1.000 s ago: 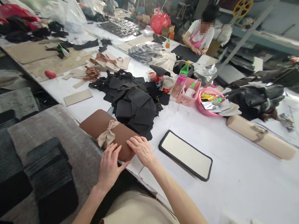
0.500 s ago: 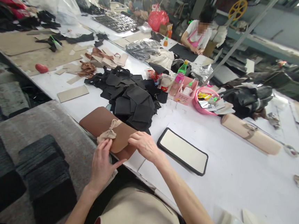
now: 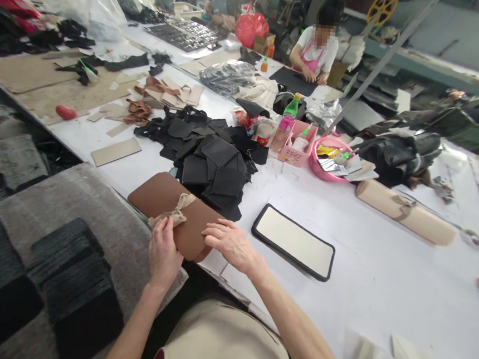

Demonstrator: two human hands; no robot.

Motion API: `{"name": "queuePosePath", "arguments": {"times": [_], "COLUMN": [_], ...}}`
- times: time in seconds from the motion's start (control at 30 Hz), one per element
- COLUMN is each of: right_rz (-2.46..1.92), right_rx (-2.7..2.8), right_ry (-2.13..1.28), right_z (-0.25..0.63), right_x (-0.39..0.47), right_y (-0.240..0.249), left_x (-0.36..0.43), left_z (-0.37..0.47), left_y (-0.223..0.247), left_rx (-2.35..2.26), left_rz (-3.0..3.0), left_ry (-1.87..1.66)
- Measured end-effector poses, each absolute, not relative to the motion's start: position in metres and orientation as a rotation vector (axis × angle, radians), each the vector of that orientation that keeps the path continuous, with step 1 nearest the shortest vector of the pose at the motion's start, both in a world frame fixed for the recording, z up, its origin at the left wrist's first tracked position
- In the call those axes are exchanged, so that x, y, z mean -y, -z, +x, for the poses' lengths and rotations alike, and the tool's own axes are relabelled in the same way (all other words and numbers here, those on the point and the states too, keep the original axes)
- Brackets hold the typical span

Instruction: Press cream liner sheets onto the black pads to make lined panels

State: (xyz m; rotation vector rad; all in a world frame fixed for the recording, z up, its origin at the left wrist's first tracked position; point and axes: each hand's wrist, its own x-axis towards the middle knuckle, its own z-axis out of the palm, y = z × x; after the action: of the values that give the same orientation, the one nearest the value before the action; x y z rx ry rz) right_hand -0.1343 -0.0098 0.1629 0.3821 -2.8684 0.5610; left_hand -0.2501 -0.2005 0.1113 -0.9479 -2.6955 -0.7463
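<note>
A bundle of flat brown leather-like pieces (image 3: 158, 192) with rounded corners lies at the table's near edge, tied round the middle with a knotted beige cloth strip (image 3: 181, 205). My left hand (image 3: 166, 254) is closed at the bundle's near edge, its fingertips pinching the strip below the knot. My right hand (image 3: 233, 247) lies over the bundle's right end with fingers stretched out on the top piece; its thumb is hidden. Just beyond the bundle is a heap of black cut pieces (image 3: 213, 163). Right of my right hand lies a white panel with a black rim (image 3: 292, 243).
A pink basin (image 3: 329, 159) of small items and a pink box (image 3: 296, 148) with bottles stand mid-table. A tied beige roll (image 3: 404, 213) lies right. Stacked dark pieces (image 3: 75, 282) sit on a lower surface at left. Across the table, a person (image 3: 315, 52) handles black sheet.
My left hand's thumb has come in from the bundle's near edge, and its fingers draw the strip leftward. The bundle's right end now lies flatter, with my right fingers on top.
</note>
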Motion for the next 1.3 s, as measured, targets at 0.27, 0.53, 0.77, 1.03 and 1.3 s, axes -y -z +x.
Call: {"name": "queuePosePath", "arguments": {"times": [0.27, 0.53, 0.77, 1.03, 1.3], "right_rz": [0.321, 0.191, 0.163, 0.182, 0.057], "right_rx": [2.797, 2.845, 2.847, 2.929, 2.914], "right_ry": [-0.656, -0.713, -0.695, -0.657, -0.589], "right_z": [-0.128, -0.129, -0.127, -0.125, -0.17], "right_x": [0.012, 0.008, 0.014, 0.018, 0.041], "right_y": [-0.166, -0.154, -0.145, -0.158, -0.157], "left_x": [0.203, 0.226, 0.211, 0.201, 0.195], "left_z": [-0.265, -0.299, -0.293, -0.289, -0.283], "left_y": [-0.13, -0.132, -0.146, -0.144, -0.149], "left_rx": [2.754, 2.748, 2.683, 2.611, 2.882], "left_rz": [-1.007, -1.353, -1.287, -1.046, -1.147], "left_ry": [0.437, 0.544, 0.349, 0.618, 0.22]}}
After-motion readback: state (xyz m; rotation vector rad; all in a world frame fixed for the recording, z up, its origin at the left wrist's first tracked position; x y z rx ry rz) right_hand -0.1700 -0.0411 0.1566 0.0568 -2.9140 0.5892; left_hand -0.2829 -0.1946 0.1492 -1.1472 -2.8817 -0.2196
